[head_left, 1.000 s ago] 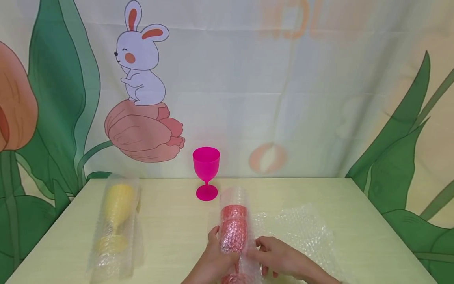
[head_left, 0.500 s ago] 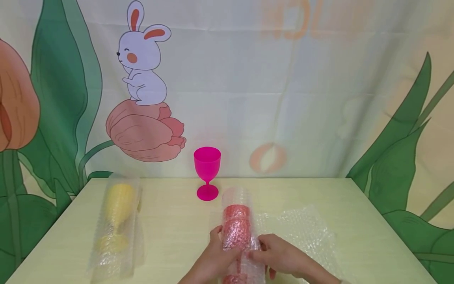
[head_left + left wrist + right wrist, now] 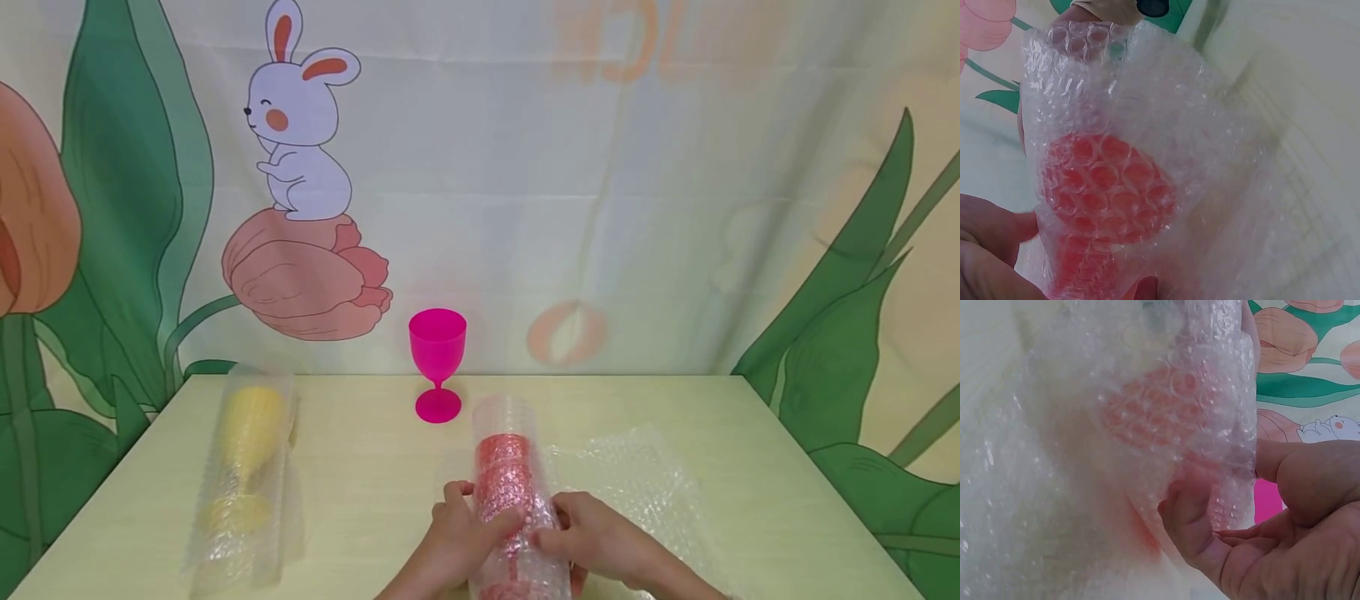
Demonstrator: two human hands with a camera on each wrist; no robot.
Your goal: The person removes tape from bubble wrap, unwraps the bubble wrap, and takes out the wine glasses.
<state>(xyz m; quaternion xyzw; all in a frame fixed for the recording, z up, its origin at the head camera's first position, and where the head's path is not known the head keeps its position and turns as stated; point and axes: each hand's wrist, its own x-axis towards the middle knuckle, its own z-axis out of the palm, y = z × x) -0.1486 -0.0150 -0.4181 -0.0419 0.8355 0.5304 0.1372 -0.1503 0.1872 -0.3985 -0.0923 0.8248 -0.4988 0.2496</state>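
A red goblet, rolled in clear bubble wrap, lies lengthwise between both hands in the head view. My left hand holds the roll from the left, thumb across its top. From the right, my right hand grips the wrap, its thumb on the roll and its other fingers behind. The goblet's round foot shows through the bubbles at the near end in the left wrist view. Curled fingers of the right hand are at the film in the right wrist view.
A bright pink goblet stands upright at the table's back edge. To the left lies a yellow goblet wrapped in bubble wrap. A flat bubble wrap sheet spreads on the table right of the roll. Behind hangs a printed curtain.
The wrapped red goblet has shifted slightly to the right, with both hands moving along with it. The left thumb lies a little higher on the roll. The other goblets stay put.
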